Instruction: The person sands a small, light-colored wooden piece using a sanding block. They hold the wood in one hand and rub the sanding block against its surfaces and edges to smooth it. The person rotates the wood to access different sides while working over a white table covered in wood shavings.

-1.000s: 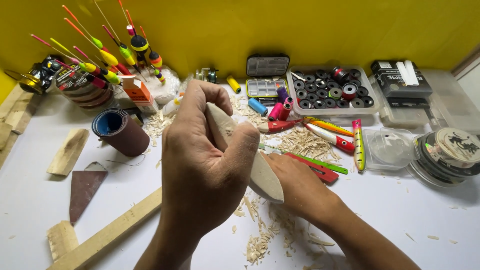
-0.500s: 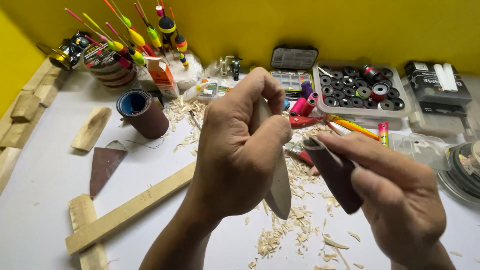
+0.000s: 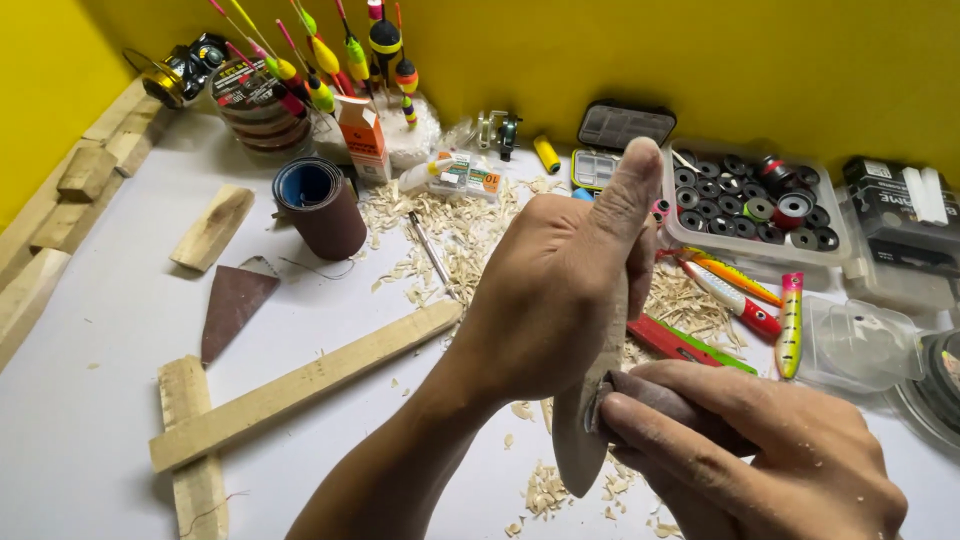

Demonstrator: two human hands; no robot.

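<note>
The left hand [image 3: 555, 300] closes its grip around a carved wooden blank [image 3: 580, 440]; the right hand [image 3: 770, 450] pinches folded sandpaper [image 3: 660, 400] against it. Probably light, stiff, best held mid-body.

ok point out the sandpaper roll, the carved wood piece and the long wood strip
sandpaper roll [image 3: 330, 215], head view, on its brown outer side
carved wood piece [image 3: 578, 455], head view, on its bare lower end below the left hand
long wood strip [image 3: 305, 385], head view, mid-length on its top face
</note>
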